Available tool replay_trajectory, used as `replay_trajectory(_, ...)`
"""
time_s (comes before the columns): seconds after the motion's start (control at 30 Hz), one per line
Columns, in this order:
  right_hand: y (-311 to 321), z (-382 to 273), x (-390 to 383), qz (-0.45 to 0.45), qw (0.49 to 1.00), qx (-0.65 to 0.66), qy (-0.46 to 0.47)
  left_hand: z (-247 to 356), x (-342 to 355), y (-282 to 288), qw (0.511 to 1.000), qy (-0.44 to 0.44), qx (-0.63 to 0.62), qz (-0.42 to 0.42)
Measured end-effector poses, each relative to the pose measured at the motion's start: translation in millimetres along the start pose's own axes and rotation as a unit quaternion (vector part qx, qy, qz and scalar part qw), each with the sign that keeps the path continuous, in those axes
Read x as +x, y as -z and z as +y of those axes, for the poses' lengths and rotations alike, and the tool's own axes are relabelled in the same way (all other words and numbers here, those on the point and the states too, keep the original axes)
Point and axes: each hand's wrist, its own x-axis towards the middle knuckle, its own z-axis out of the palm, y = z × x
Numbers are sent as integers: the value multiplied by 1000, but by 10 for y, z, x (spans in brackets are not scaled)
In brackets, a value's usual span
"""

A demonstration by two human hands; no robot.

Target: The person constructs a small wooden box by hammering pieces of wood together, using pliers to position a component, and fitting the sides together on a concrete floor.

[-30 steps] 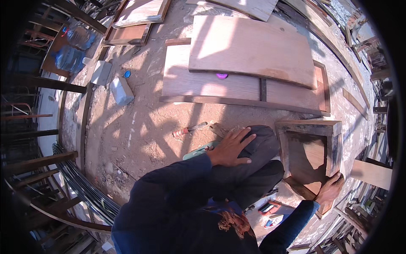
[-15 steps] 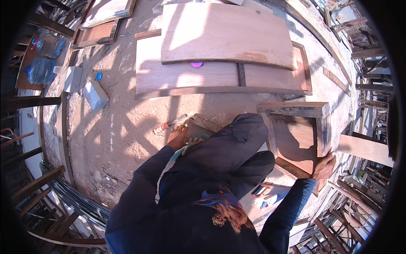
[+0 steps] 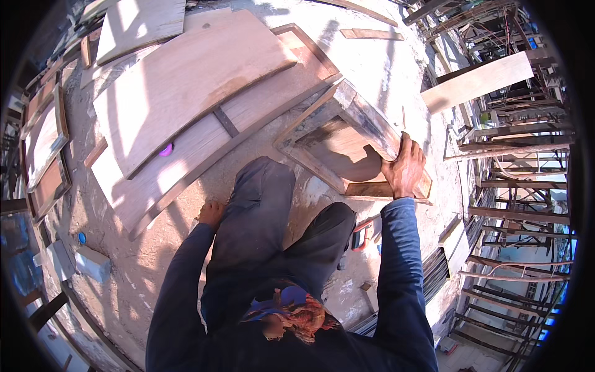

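Observation:
My right hand [image 3: 406,166] is wrapped over the right edge of a shallow wooden frame with a plywood bottom [image 3: 372,124]. The frame rests on the ground to the right of my knees, and the shadow of a head falls across its inside. Beside my left knee, my left hand [image 3: 212,213] is down low with its fingers curled in. Whatever those fingers hold, if anything, is hidden by the hand and the leg. A red-and-black handle [image 3: 361,235] lies by my right knee, its tool partly covered.
A plywood board [image 3: 198,80] lies over a long battened panel [image 3: 226,121], with a purple round object [image 3: 165,149] on it. Pale blocks [image 3: 93,263] and a blue cap [image 3: 82,237] sit at left. A plank [image 3: 477,80] and stacked timber edge the right.
My view has turned to the right, so the panels now appear tilted at upper left. My right hand stays on the frame. The tool beside my left hand no longer shows.

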Motion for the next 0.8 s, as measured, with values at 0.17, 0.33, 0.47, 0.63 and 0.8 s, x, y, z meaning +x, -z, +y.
replay_trajectory(0.17, 119, 32, -30, -59, 998, -1, -7, -281, -323, 296, 1000, 2, -21, -14)
replay_trajectory(0.33, 145, -60, 65, -53, 998, 36, 15, -621, -154, 865, 958, 17, -151, 242)
replay_trajectory(0.47, 181, 138, -38, -63, 997, 49, -10, 223, 547, 2270, 898, -37, -171, 405)
replay_trajectory(0.63, 141, 124, -34, -34, 999, 8, 4, 2050, 850, 3781, 831, -360, -62, 419)
replay_trajectory(0.8, -35, 244, -92, -20, 990, 133, -46, 3124, 1299, 4104, 784, -378, 262, 417)
